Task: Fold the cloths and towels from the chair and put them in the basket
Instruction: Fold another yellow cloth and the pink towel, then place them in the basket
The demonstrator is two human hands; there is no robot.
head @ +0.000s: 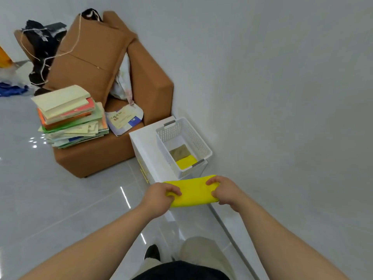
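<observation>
A folded yellow cloth (193, 191) is stretched flat between my hands, just in front of the basket. My left hand (161, 196) grips its left end and my right hand (223, 191) grips its right end, thumbs underneath. The white perforated basket (198, 141) stands on a white cabinet (146, 142) beside the brown chair (149, 81). Inside the basket lie a folded tan cloth (180, 152) and a folded yellow cloth (185, 162).
A tall stack of books (70, 116) and a paper bag (124, 120) fill the chair seat, with a pale cloth (123, 81) wedged behind the cushion. Dark clothes (42, 47) hang over a second chair at the far left. The grey wall runs along the right.
</observation>
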